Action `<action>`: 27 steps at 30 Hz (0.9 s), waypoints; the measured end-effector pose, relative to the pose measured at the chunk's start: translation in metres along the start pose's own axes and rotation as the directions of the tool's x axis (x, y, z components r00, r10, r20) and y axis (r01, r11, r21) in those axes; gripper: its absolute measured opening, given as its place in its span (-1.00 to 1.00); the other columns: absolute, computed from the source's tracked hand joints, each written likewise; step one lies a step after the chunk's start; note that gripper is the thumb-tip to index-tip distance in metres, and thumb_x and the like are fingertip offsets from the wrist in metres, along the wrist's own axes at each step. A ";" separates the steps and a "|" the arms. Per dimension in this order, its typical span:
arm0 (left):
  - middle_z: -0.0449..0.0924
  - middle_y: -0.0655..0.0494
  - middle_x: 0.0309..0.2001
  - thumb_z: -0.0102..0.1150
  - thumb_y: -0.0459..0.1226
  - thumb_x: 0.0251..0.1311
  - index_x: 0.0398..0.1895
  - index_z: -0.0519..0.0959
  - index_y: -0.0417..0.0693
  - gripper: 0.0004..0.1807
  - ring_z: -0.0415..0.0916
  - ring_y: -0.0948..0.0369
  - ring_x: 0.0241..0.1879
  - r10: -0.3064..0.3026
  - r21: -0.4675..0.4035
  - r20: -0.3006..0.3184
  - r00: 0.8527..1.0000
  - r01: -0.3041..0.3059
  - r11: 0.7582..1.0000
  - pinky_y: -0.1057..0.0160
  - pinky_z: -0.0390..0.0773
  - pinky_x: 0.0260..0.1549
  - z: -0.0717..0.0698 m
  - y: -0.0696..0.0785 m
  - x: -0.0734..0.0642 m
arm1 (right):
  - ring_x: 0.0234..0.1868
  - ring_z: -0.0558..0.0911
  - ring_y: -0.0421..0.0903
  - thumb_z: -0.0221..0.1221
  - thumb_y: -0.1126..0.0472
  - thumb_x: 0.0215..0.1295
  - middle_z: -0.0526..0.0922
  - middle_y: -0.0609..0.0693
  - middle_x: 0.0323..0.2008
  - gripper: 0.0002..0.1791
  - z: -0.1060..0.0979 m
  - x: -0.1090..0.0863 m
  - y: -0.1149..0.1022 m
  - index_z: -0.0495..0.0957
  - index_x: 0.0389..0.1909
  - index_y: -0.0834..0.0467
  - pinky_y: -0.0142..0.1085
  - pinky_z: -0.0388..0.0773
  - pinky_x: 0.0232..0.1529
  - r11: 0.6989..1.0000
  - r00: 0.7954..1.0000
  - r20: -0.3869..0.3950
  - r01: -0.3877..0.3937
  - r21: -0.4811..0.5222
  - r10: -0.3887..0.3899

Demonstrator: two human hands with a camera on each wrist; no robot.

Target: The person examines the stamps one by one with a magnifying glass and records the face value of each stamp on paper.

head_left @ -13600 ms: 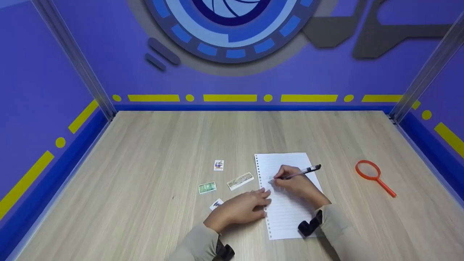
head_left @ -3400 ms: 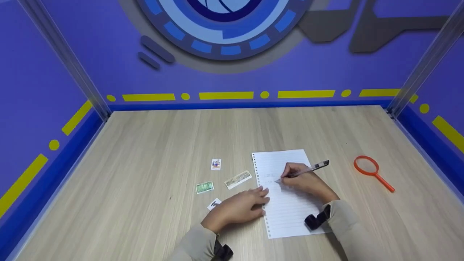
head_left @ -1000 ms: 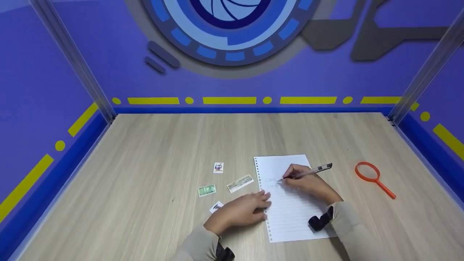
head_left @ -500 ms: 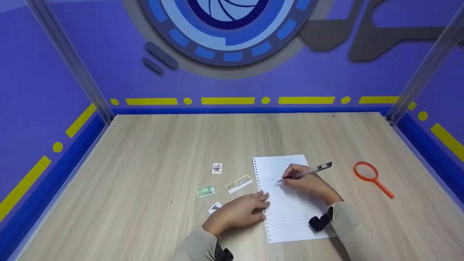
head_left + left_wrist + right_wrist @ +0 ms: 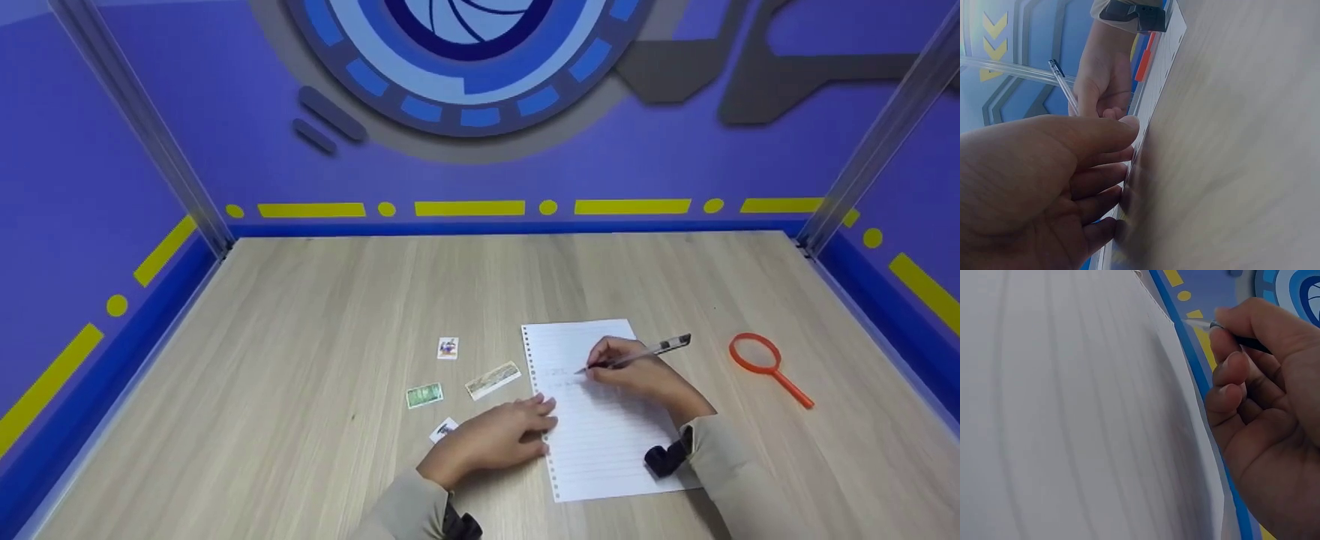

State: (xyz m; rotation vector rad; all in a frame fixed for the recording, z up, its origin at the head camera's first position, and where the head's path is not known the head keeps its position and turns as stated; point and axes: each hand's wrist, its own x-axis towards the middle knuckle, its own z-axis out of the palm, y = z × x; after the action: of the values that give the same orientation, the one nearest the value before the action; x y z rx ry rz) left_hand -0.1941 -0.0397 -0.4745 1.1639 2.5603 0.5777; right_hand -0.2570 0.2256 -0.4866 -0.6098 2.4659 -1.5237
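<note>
Apparently the work is at an early stage: two short, faint rows of writing [image 5: 559, 373] show in the upper left of the lined sheet [image 5: 615, 457], which lies on the counter [image 5: 300, 337], while the visible lines below look blank. The right hand [image 5: 634, 369] pinches the pen [image 5: 673, 344], its tip near those rows; whether it touches paper I cannot tell. The left hand [image 5: 501, 433], fingers relaxed around nothing, rests at the punched edge. Four stamps [image 5: 425, 395] and a magnifying glass [image 5: 793, 388] lie untouched by the fingers.

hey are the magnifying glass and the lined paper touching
Apart: the head view plainly shows wooden tabletop between the magnifying glass and the lined paper.
</note>
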 end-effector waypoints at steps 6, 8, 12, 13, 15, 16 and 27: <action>0.26 0.07 0.41 0.07 -0.14 0.30 0.28 0.45 -0.04 -0.51 0.14 0.16 0.45 -0.015 -0.011 0.002 1.000 0.015 1.000 0.22 0.18 0.41 0.000 -0.001 -0.002 | -0.27 0.57 -0.31 0.27 0.32 0.19 0.64 -0.03 -0.29 -0.81 -0.004 -0.001 -0.003 0.53 -0.24 0.35 -0.51 0.46 -0.20 0.999 1.000 0.013 0.002 0.039 -0.003; 0.27 0.08 0.41 0.07 -0.14 0.30 0.28 0.45 -0.04 -0.52 0.14 0.16 0.45 -0.019 -0.013 0.003 1.000 0.019 1.000 0.22 0.18 0.41 0.000 -0.001 -0.002 | -0.25 0.57 -0.29 0.28 0.27 0.19 0.64 0.01 -0.27 -0.78 -0.006 -0.003 -0.004 0.54 -0.23 0.32 -0.49 0.46 -0.18 1.000 1.000 0.010 -0.020 0.021 0.020; 0.27 0.09 0.40 0.08 -0.14 0.31 0.28 0.46 -0.03 -0.52 0.14 0.17 0.44 -0.022 -0.012 0.002 1.000 0.022 1.000 0.22 0.18 0.41 -0.001 0.000 -0.001 | -0.20 0.57 -0.22 0.29 0.19 0.19 0.63 0.04 -0.22 -0.76 -0.009 -0.006 -0.007 0.56 -0.21 0.24 -0.45 0.48 -0.14 0.996 0.997 -0.003 -0.083 -0.015 0.083; 0.27 0.09 0.41 0.08 -0.14 0.31 0.28 0.46 -0.03 -0.52 0.14 0.17 0.44 -0.023 -0.014 0.002 1.000 0.023 1.000 0.22 0.18 0.41 -0.001 0.000 -0.001 | -0.19 0.57 -0.20 0.29 0.18 0.19 0.63 0.05 -0.21 -0.76 -0.010 -0.007 -0.007 0.56 -0.20 0.24 -0.44 0.49 -0.13 0.996 0.996 -0.003 -0.092 -0.017 0.092; 0.27 0.10 0.41 0.08 -0.15 0.30 0.28 0.46 -0.03 -0.52 0.14 0.18 0.44 -0.021 -0.015 0.001 1.000 0.021 1.000 0.22 0.18 0.41 -0.001 0.001 -0.001 | -0.18 0.57 -0.19 0.29 0.16 0.19 0.63 0.06 -0.18 -0.75 -0.012 -0.007 -0.007 0.56 -0.18 0.22 -0.43 0.48 -0.13 0.994 0.995 -0.003 -0.105 -0.021 0.105; 0.27 0.09 0.41 0.08 -0.15 0.30 0.28 0.46 -0.03 -0.52 0.14 0.18 0.44 -0.019 -0.012 -0.001 1.000 0.019 1.000 0.23 0.18 0.41 -0.001 0.001 -0.001 | -0.18 0.56 -0.19 0.29 0.16 0.20 0.63 0.06 -0.17 -0.74 -0.013 -0.007 -0.007 0.57 -0.18 0.22 -0.43 0.48 -0.13 0.994 0.994 -0.003 -0.109 -0.021 0.109; 0.28 0.09 0.40 0.09 -0.15 0.30 0.28 0.46 -0.04 -0.52 0.14 0.18 0.44 -0.008 0.002 -0.014 1.000 0.008 1.000 0.24 0.18 0.41 0.000 0.001 -0.001 | -0.15 0.55 -0.17 0.30 0.13 0.20 0.62 0.08 -0.12 -0.69 -0.027 -0.015 -0.009 0.56 -0.11 0.21 -0.46 0.50 -0.13 0.992 0.992 -0.018 -0.128 -0.005 0.128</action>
State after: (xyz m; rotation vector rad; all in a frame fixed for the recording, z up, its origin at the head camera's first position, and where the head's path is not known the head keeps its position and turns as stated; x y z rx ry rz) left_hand -0.1927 -0.0398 -0.4739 1.1544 2.5766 0.5832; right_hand -0.2515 0.2505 -0.4674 -0.4311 2.4713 -1.4794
